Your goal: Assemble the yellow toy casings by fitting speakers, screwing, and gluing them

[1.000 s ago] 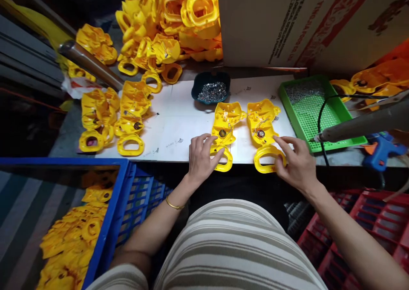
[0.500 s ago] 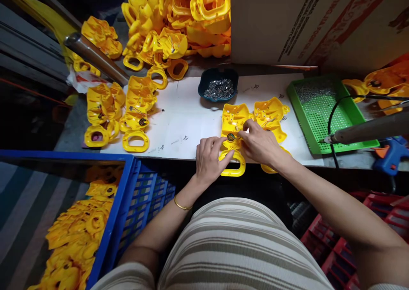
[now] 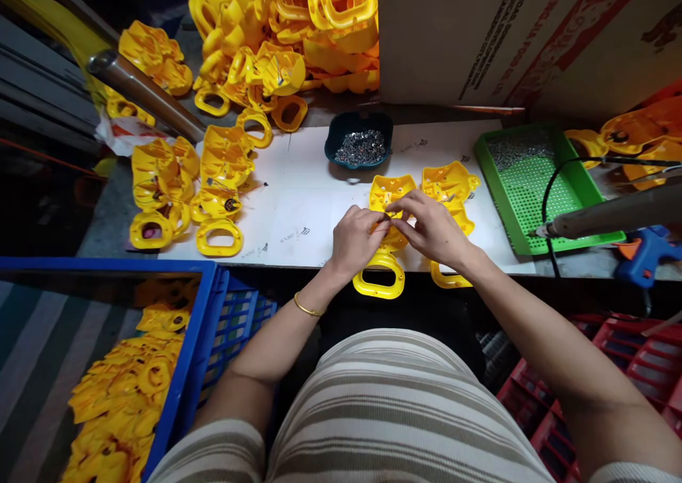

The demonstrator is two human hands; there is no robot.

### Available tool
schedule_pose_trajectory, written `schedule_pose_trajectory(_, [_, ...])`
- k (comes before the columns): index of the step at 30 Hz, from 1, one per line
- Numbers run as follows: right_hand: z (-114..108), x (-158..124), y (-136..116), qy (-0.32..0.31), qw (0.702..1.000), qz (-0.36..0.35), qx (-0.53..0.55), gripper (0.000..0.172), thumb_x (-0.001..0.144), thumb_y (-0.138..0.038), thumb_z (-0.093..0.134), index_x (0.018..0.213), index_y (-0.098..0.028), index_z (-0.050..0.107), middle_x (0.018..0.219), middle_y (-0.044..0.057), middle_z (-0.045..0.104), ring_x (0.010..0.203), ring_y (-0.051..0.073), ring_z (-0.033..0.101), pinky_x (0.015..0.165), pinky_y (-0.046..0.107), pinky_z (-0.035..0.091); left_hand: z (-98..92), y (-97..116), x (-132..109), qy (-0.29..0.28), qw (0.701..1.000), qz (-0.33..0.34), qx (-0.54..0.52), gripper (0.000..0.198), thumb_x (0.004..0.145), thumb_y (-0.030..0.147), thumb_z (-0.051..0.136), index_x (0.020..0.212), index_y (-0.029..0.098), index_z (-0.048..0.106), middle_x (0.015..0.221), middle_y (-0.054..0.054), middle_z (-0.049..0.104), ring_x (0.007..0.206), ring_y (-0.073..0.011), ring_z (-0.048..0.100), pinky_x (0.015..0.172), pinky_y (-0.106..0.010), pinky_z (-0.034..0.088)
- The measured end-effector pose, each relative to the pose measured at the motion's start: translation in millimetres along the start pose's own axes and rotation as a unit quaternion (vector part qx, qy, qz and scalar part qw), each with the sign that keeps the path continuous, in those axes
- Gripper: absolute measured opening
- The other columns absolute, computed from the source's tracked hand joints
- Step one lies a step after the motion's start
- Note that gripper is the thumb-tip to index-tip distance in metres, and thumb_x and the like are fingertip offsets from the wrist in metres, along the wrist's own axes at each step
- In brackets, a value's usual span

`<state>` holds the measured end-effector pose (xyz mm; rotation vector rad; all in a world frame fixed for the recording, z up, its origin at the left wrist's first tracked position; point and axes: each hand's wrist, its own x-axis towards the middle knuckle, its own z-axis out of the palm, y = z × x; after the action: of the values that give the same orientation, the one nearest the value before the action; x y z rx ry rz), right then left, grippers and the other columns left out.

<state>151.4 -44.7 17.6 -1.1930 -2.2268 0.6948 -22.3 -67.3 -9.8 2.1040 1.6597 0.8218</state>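
My left hand (image 3: 358,240) and my right hand (image 3: 434,229) meet over a yellow plastic shell (image 3: 393,185), fingertips pinched together. Between them shows a small dark part (image 3: 388,217), mostly covered by the fingers, with a thin reddish wire beside it. The shell lies hollow side up, and its ring-shaped handle (image 3: 379,292) juts past the table's front edge. Just right of it lies a second yellow shell (image 3: 448,179), partly hidden behind my right hand.
A dark bowl of small screws (image 3: 359,117) stands behind the shells. To the right is a green perforated tray (image 3: 525,236) with metal bits, then a blue glue gun (image 3: 647,256). Yellow shells (image 3: 221,153) lie at left; others fill a blue crate (image 3: 207,284).
Both hands have come together at the shell. The round dark disc that showed in the shell is now covered or lifted between my fingers. The handle has shifted slightly left.
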Motion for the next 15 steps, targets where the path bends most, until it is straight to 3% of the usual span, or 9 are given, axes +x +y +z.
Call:
schedule_pose_trajectory(4, [4,-16,-4,0.146,0.987,0.058,0.027,0.024,0.092,-0.024,0.046,0.109,-0.018,0.063,0.106,0.01,0.065,0.075,0.015,0.065,0.068,0.029,0.051,-3.2,-5,0,0.008,0.964,-0.112,-0.24,0.025,0.088,0.038,0.062,0.078,0.017,0.072,0.075,-0.002,0.071,0.068,-0.0133,0.06,0.064,-0.023,0.046])
schedule_pose_trajectory(7, [14,-27,-4,0.105,0.99,0.086,0.03,0.021,0.09,-0.022,0.049,0.1,-0.017,0.066,0.095,0.008,0.073,0.068,0.016,0.066,0.068,0.029,0.052,-4.5,-6,2,0.0,0.915,-0.17,-0.365,0.032,0.084,0.045,0.065,0.076,0.015,0.068,0.073,-0.002,0.07,0.059,-0.0089,0.059,0.056,-0.019,0.045])
schedule_pose_trajectory(10, [25,-30,-8,0.054,0.993,0.107,0.023,0.023,0.088,-0.027,0.054,0.107,-0.018,0.064,0.103,0.008,0.074,0.065,0.016,0.066,0.067,0.03,0.051,-5.7,-5,5,-0.009,0.861,-0.218,-0.46,0.037,0.078,0.05,0.071,0.075,0.014,0.065,0.068,-0.001,0.067,0.054,-0.0071,0.06,0.05,-0.015,0.046])
schedule_pose_trajectory(15, [32,-24,-19,0.048,0.986,0.151,0.051,0.025,0.085,-0.032,0.062,0.108,-0.023,0.058,0.108,0.004,0.073,0.064,0.015,0.068,0.067,0.031,0.051,-10.4,-3,9,-0.023,0.771,-0.299,-0.561,0.035,0.074,0.044,0.077,0.077,0.014,0.06,0.071,0.001,0.065,0.051,-0.0056,0.062,0.048,-0.014,0.049])
